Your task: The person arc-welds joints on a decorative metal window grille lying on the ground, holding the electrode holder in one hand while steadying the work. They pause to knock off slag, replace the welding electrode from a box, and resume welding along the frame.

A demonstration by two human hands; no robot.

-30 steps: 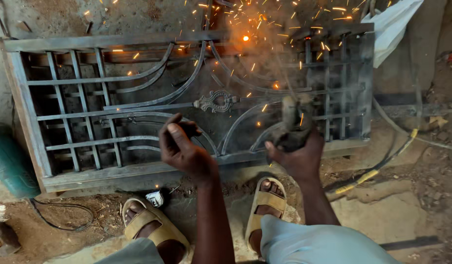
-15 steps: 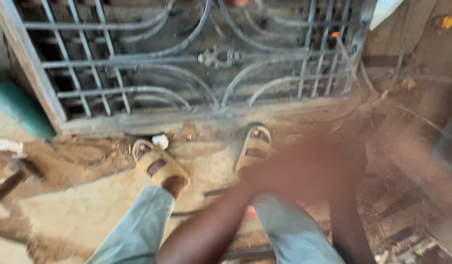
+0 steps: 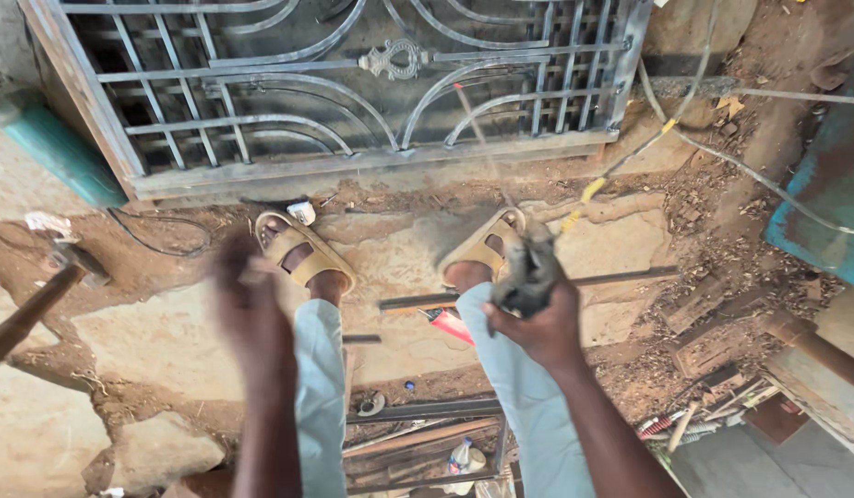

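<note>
Dirt workshop floor underfoot, your right hand (image 3: 542, 323) clenches the electrode holder (image 3: 528, 272) above your sandalled foot (image 3: 482, 249), left hand (image 3: 251, 314) blurred, grip unreadable; its hot rod (image 3: 477, 129) could burn bare toes

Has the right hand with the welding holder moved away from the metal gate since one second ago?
Yes. The right hand with the welding holder has pulled back from the metal gate and is now over the sandalled foot.

Left hand (image 3: 251, 304) blurred, empty, right hand (image 3: 542, 323) in closed grip, raised
</note>
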